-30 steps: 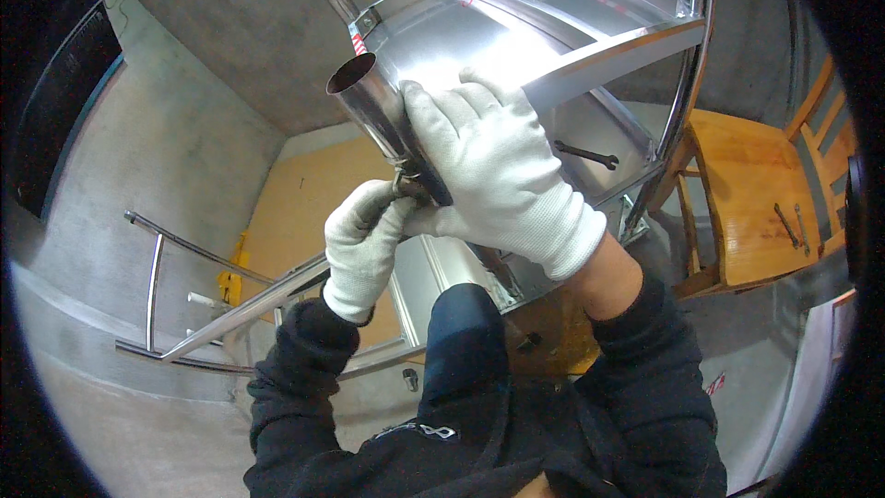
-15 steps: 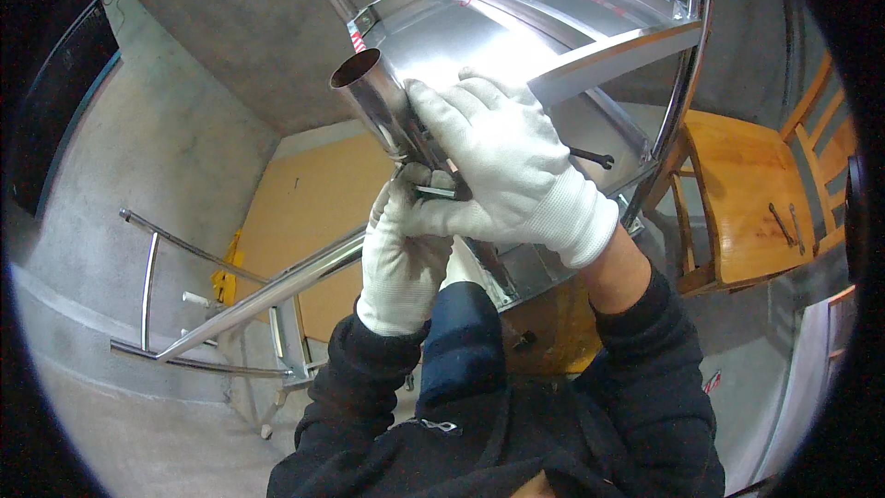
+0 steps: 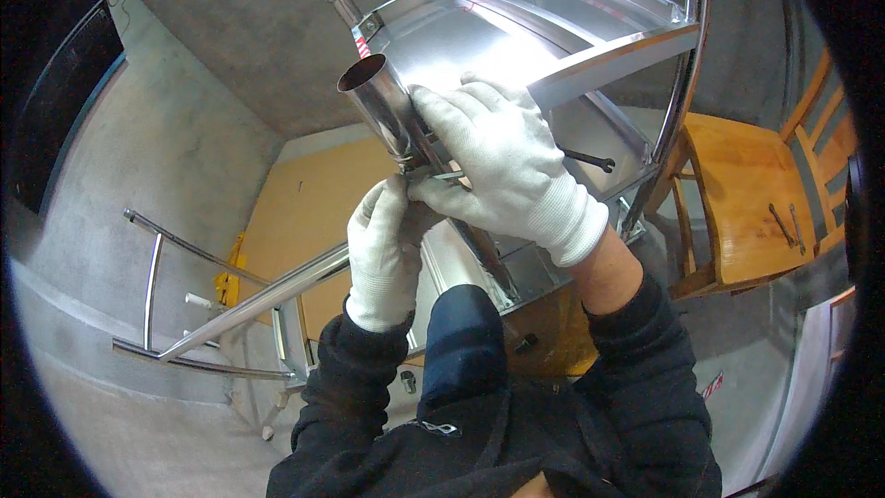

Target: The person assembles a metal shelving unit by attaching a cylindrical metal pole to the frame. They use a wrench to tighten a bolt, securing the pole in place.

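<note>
A shiny steel tube (image 3: 383,112), open at its upper end, slants up in front of me as part of a metal frame. My right hand (image 3: 505,166), in a white knit glove, is curled against its right side, thumb toward the lower part. A small silver bar (image 3: 450,175) shows between that thumb and the fingers. My left hand (image 3: 380,244), gloved too, pinches at the joint just below the tube's band; whatever its fingertips hold is hidden. Beyond my right wrist a dark open-end wrench (image 3: 590,160) sticks out, its other end covered by the hand.
A curved sheet-metal panel (image 3: 442,32) with crossbars and steel legs (image 3: 683,74) fills the far middle. On the right a wooden chair (image 3: 747,184) carries two small wrenches (image 3: 784,226). Another tubular frame (image 3: 249,309) extends left, near a tan board (image 3: 300,194).
My left hand has shifted slightly left and its fingers have drawn down from the joint. My right hand has moved a little left. The tube has tipped slightly right.
</note>
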Action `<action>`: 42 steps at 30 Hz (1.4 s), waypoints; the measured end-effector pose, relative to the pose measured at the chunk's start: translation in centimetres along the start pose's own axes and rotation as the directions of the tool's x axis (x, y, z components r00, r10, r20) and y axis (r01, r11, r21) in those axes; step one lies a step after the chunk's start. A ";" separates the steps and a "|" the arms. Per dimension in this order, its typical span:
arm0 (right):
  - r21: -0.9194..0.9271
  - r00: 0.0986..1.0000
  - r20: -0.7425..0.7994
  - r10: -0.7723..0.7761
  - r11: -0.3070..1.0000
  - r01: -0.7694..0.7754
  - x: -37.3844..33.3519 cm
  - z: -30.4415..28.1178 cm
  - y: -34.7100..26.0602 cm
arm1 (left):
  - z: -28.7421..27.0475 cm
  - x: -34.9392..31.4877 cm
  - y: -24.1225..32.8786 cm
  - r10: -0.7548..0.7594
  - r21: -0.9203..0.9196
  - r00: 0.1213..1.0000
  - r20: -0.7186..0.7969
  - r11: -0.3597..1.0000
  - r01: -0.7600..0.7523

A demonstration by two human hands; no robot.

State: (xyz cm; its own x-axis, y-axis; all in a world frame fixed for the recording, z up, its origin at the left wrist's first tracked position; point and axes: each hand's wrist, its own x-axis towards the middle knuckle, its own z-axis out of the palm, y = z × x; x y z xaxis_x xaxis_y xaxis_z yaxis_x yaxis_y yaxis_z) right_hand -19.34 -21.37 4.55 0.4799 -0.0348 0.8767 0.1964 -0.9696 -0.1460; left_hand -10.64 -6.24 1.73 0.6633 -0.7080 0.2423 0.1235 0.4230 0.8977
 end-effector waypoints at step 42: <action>0.029 1.000 0.010 -0.018 0.999 0.018 0.0 -0.3 0.4 | -1.8 0.7 -0.5 0.449 0.410 0.882 -0.142 0.838 -0.360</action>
State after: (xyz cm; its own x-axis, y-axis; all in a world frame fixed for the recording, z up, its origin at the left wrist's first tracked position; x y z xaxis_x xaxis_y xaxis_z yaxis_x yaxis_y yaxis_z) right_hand -19.51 -21.82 4.57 0.4852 -0.0149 0.8743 0.2299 -0.9625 -0.1440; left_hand -8.93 -5.95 0.81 0.7456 -0.3543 0.5644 -0.4383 0.3773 0.8158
